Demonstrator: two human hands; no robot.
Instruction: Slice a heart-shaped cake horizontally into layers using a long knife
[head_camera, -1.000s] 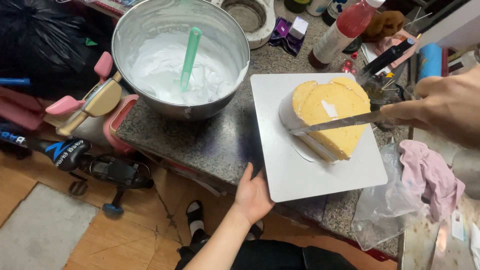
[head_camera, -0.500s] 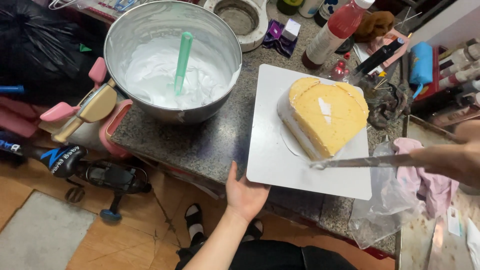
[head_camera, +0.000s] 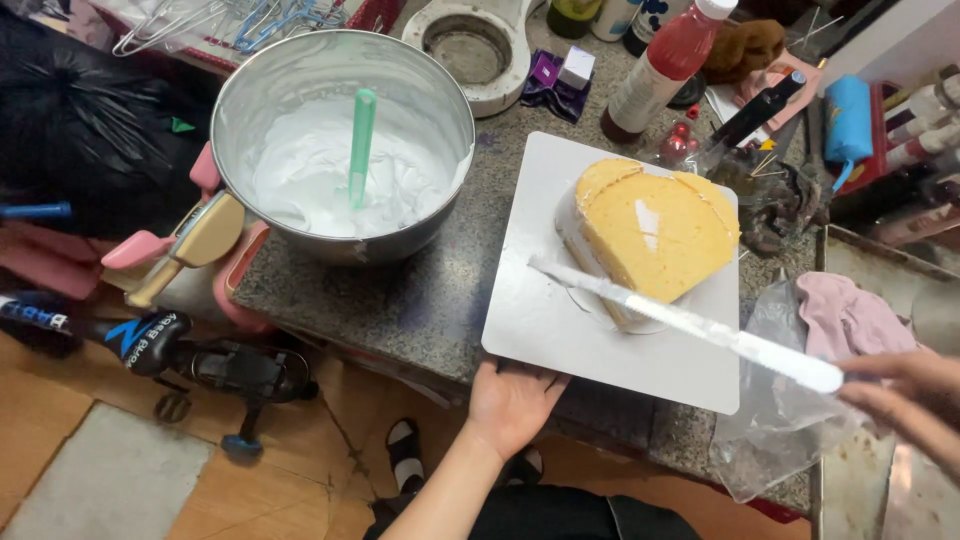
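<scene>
The person is working on a heart-shaped sponge cake (head_camera: 655, 232), which is sitting toward the far right part of a white square cake board (head_camera: 560, 320) on the speckled stone counter (head_camera: 440, 290). The left hand (head_camera: 512, 404) is gripping the board's near edge, fingers curled up under and over the rim, steadying it. The right hand (head_camera: 905, 400) is pinching the handle end of a long serrated knife (head_camera: 690, 325) between closed fingers, the blade lying across the cake's near corner and over the board. This looks like the trimming or levelling step; the next move would call for lining the blade against the cake's side while the board is held firm. Compared with a second ago, the knife is no longer lying across the middle of the cake but is drawn toward the near edge, and the right hand is sitting lower. A steel bowl (head_camera: 330, 70) of white cream with a green spatula (head_camera: 360, 145) is standing to the left.
</scene>
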